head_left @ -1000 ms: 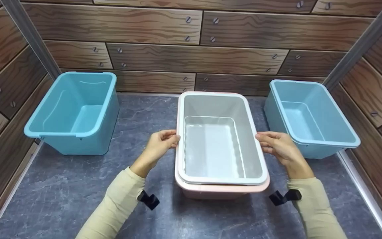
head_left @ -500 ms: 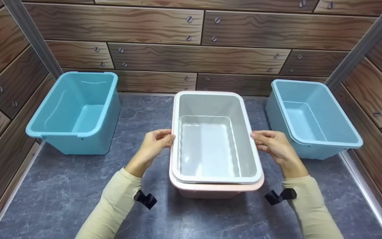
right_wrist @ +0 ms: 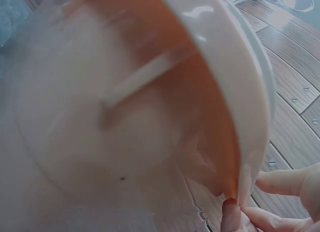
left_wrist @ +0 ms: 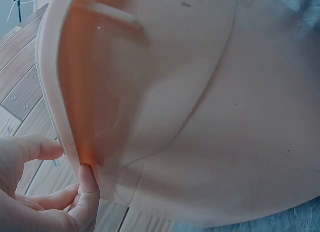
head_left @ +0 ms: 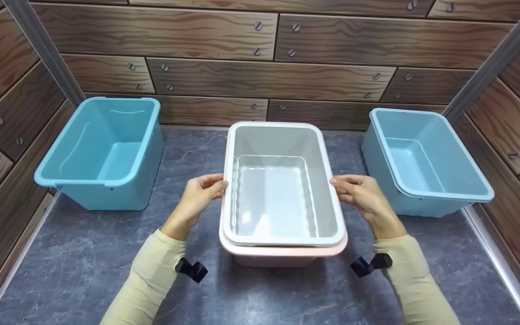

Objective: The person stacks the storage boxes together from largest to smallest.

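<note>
A white-grey bin [head_left: 278,203] sits nested inside a pink bin [head_left: 282,251], whose rim shows below and around it in the head view. My left hand [head_left: 197,196] pinches the left side of the stacked rims, and my right hand [head_left: 363,194] pinches the right side. In the left wrist view, the fingertips [left_wrist: 88,179] curl under the pink rim [left_wrist: 60,86] with the thumb outside. The right wrist view has fingers [right_wrist: 231,214] under the pink rim [right_wrist: 235,86] too. How far the stack stands off the surface I cannot tell.
A turquoise bin [head_left: 120,196] stands at the left, and a paler blue bin [head_left: 440,205], apparently with another rim beneath, stands at the right. Dark marbled surface [head_left: 188,149] lies between them. Wood-patterned walls [head_left: 215,76] enclose the back and sides.
Both hands and the nested white-grey and pink bins have shifted left across the head view. The grip on both sides looks the same, and the blue bins stay put.
</note>
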The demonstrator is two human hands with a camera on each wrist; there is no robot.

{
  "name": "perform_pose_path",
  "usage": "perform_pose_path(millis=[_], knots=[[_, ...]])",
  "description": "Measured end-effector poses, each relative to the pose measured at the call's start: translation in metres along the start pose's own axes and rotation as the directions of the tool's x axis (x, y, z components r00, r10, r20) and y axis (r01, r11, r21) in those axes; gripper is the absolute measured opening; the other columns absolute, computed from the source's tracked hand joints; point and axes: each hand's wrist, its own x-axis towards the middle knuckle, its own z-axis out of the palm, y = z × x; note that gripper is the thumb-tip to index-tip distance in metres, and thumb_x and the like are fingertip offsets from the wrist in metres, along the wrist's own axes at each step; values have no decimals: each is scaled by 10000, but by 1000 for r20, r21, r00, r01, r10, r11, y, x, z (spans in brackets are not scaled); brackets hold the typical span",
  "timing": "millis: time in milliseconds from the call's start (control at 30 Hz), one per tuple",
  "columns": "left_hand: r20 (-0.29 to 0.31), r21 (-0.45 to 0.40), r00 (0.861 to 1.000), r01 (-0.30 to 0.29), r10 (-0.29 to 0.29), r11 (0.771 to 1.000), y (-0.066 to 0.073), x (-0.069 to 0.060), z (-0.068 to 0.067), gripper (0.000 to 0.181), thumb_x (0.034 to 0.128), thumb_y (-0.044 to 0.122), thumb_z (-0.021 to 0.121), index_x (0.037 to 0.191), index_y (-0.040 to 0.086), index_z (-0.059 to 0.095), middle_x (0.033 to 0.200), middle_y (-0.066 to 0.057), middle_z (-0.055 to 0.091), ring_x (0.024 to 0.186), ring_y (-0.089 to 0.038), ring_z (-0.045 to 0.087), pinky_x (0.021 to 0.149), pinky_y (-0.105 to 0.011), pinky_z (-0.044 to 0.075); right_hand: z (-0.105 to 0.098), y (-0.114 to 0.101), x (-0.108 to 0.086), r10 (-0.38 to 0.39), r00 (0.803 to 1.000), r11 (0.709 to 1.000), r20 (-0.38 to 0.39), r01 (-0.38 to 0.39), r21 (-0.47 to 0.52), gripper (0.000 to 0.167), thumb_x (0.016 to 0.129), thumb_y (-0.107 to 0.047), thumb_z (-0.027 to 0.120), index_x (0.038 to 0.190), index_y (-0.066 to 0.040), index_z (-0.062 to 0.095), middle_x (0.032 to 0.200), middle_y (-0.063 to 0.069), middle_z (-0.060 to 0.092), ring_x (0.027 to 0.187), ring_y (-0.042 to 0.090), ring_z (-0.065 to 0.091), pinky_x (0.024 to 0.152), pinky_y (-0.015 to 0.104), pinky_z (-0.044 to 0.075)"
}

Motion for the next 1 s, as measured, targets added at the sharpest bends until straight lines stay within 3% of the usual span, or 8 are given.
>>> perform_pose_path(millis=[100, 333, 567, 833, 1000], knots=[[-4, -2, 1000, 4, -4, 1000, 0, 0, -2, 362, 913, 46, 569, 1219, -148, 571, 1060, -196, 667, 752, -32, 610, 729, -148, 541, 3, 0, 1, -6, 1000, 1000, -5, 5, -5, 395, 913, -93, 634, 1189, 175, 544, 732, -80, 689, 679, 43, 671, 673, 166, 586], [14, 7, 1000, 5, -5, 1000, -1, -3, -7, 381, 933, 64, 561, 1249, -148, 547, 1137, -249, 645, 759, -46, 637, 760, -170, 560, 6, 1, 2, -17, 1000, 1000, -7, 17, -14, 213, 912, -95, 634, 1044, 73, 634, 733, -71, 694, 683, 46, 683, 665, 170, 589], [-4, -11, 1000, 4, -4, 1000, -2, -1, -7, 379, 929, 45, 557, 1254, -151, 543, 1124, -244, 643, 760, -40, 622, 742, -146, 547, 5, 3, -1, 3, 1000, 1000, 10, -2, -23, 322, 925, -126, 620, 1129, 121, 585, 729, -71, 694, 680, 48, 674, 666, 173, 590], [-26, 39, 999, -31, 32, 999, -4, -2, -6, 370, 926, 54, 565, 1245, -134, 562, 1156, -283, 636, 785, -45, 613, 762, -169, 554, -1, 11, -6, 46, 999, 999, 2, -46, 29, 128, 939, -160, 609, 960, -37, 639, 714, -68, 688, 662, 48, 661, 644, 171, 584], [-32, 72, 997, -64, 66, 995, -4, -4, -5, 371, 922, 47, 567, 1246, -133, 561, 1158, -303, 634, 795, -46, 611, 769, -175, 569, -7, 14, -7, 45, 999, 996, -2, -45, 73, 92, 937, -150, 616, 883, -89, 659, 716, -54, 699, 648, 55, 667, 651, 177, 593]])
